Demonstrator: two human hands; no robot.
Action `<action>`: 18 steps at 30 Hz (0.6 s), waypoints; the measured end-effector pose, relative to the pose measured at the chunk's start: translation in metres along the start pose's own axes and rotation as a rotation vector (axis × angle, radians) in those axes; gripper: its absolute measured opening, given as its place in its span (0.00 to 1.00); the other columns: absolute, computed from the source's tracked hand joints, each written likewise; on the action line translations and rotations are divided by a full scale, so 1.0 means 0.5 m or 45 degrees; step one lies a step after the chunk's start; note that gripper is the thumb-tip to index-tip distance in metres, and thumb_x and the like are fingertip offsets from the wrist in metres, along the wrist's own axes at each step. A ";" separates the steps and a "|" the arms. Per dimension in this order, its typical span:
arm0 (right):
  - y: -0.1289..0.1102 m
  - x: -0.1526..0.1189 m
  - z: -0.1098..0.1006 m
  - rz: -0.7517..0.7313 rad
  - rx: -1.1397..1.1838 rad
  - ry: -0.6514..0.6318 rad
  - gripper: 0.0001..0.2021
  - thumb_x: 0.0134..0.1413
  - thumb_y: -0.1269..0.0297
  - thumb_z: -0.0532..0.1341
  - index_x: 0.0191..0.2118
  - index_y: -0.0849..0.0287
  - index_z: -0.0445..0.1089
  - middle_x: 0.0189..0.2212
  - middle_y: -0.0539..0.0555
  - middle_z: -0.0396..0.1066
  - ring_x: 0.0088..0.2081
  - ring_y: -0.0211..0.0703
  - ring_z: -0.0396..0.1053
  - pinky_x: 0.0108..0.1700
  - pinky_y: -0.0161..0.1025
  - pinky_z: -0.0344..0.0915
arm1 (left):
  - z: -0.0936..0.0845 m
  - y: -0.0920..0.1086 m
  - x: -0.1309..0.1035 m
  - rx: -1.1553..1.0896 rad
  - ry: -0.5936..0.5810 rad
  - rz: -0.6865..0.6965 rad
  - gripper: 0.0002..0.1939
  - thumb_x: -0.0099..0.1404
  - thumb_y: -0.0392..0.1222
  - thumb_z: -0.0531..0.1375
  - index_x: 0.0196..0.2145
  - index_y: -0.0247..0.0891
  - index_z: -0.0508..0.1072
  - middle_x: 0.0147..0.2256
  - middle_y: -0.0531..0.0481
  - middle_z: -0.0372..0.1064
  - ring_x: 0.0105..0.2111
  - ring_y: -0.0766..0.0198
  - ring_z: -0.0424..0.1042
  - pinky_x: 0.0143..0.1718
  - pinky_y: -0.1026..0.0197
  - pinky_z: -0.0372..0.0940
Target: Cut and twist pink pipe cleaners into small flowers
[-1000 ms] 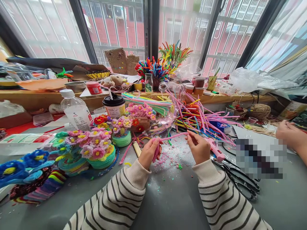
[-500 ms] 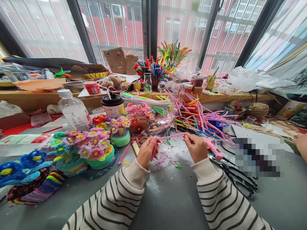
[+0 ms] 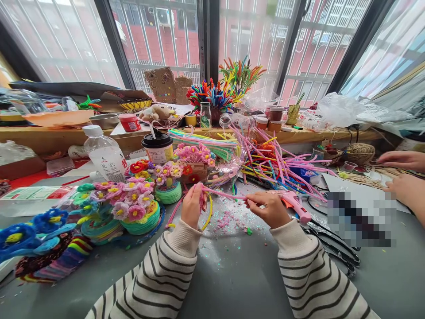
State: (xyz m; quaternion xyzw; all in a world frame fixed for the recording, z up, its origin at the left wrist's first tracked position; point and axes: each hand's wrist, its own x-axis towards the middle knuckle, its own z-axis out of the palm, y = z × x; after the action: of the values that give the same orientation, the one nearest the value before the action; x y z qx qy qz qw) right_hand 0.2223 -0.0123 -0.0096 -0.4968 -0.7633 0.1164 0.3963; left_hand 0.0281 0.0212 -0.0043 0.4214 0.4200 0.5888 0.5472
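Observation:
A fuzzy pink pipe cleaner [image 3: 224,194] stretches almost level between my hands. My left hand [image 3: 191,207] is closed on its left part, where more pink strand bunches at the fingers. Thumb and fingers of my right hand [image 3: 269,209] pinch its other end. Beneath and between the hands lie pink fluff and glitter [image 3: 229,221] on the grey table [image 3: 232,279]. A yellow pipe cleaner [image 3: 209,212] curves beside my left hand. The pink glue gun [image 3: 300,210] lies just right of my right hand, with black scissors [image 3: 335,248] in front of it.
Pink flower pots [image 3: 139,219] and a plastic bottle [image 3: 104,155] stand at left, near a lidded cup [image 3: 157,148]. Loose pipe cleaners [image 3: 275,164] pile up behind my hands. Another person's hands [image 3: 407,177] are at the right edge, by white paper [image 3: 358,190].
My left hand has shifted slightly left and turned more upright; my right hand has lowered and turned sideways. The pink strand slopes down rightward. More of the other person's hands shows at right.

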 end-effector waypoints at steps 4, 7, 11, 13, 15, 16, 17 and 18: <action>0.001 -0.002 -0.010 0.110 0.196 -0.115 0.10 0.45 0.67 0.52 0.27 0.60 0.70 0.23 0.51 0.70 0.24 0.37 0.66 0.25 0.34 0.63 | 0.000 -0.002 0.000 0.034 -0.007 -0.018 0.14 0.51 0.50 0.53 0.21 0.36 0.59 0.13 0.60 0.53 0.10 0.77 0.51 0.10 0.72 0.48; 0.004 -0.003 -0.014 0.228 0.296 -0.095 0.09 0.45 0.65 0.53 0.29 0.62 0.69 0.24 0.53 0.70 0.24 0.38 0.68 0.26 0.35 0.65 | 0.001 -0.005 -0.001 0.091 -0.062 -0.070 0.15 0.51 0.51 0.53 0.21 0.36 0.58 0.13 0.61 0.52 0.10 0.77 0.51 0.10 0.72 0.47; 0.015 -0.002 -0.012 0.364 0.366 0.089 0.11 0.45 0.62 0.54 0.33 0.63 0.66 0.25 0.55 0.69 0.25 0.39 0.68 0.26 0.36 0.65 | 0.005 -0.010 -0.004 0.135 -0.170 -0.115 0.16 0.50 0.52 0.54 0.20 0.37 0.55 0.13 0.62 0.51 0.09 0.77 0.50 0.09 0.71 0.47; 0.020 0.000 -0.009 0.402 0.450 0.152 0.14 0.44 0.62 0.55 0.38 0.63 0.64 0.28 0.55 0.68 0.26 0.39 0.68 0.27 0.36 0.66 | 0.007 -0.012 -0.005 0.112 -0.196 -0.104 0.16 0.50 0.53 0.54 0.20 0.37 0.54 0.12 0.63 0.50 0.09 0.78 0.48 0.09 0.72 0.46; 0.020 0.002 -0.007 0.406 0.611 0.125 0.15 0.44 0.62 0.55 0.40 0.62 0.62 0.30 0.54 0.67 0.27 0.38 0.67 0.27 0.36 0.66 | 0.010 -0.014 -0.006 0.088 -0.210 -0.093 0.17 0.49 0.54 0.53 0.21 0.38 0.53 0.12 0.64 0.48 0.08 0.79 0.46 0.09 0.72 0.45; 0.018 0.003 -0.006 0.400 0.704 0.090 0.15 0.44 0.62 0.54 0.40 0.61 0.62 0.30 0.54 0.66 0.28 0.38 0.67 0.27 0.36 0.66 | 0.011 -0.014 -0.006 0.083 -0.208 -0.087 0.17 0.49 0.54 0.53 0.21 0.38 0.53 0.12 0.64 0.48 0.08 0.79 0.45 0.09 0.72 0.45; 0.015 0.004 -0.006 0.389 0.790 0.050 0.14 0.44 0.62 0.54 0.40 0.61 0.62 0.31 0.54 0.66 0.29 0.38 0.67 0.27 0.36 0.66 | 0.012 -0.015 -0.006 0.084 -0.205 -0.080 0.17 0.50 0.54 0.53 0.21 0.38 0.53 0.12 0.64 0.48 0.08 0.79 0.45 0.08 0.73 0.45; 0.011 0.005 -0.005 0.377 0.859 0.013 0.13 0.45 0.62 0.53 0.39 0.60 0.62 0.32 0.54 0.66 0.29 0.38 0.67 0.28 0.35 0.66 | 0.013 -0.015 -0.007 0.091 -0.203 -0.071 0.18 0.50 0.55 0.52 0.21 0.38 0.52 0.12 0.64 0.48 0.08 0.79 0.46 0.09 0.73 0.45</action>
State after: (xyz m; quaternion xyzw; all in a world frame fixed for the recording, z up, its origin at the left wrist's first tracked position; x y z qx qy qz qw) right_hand 0.2273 -0.0079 -0.0099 -0.4439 -0.5999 0.4151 0.5204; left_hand 0.0366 0.0183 -0.0099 0.4741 0.4074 0.5226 0.5797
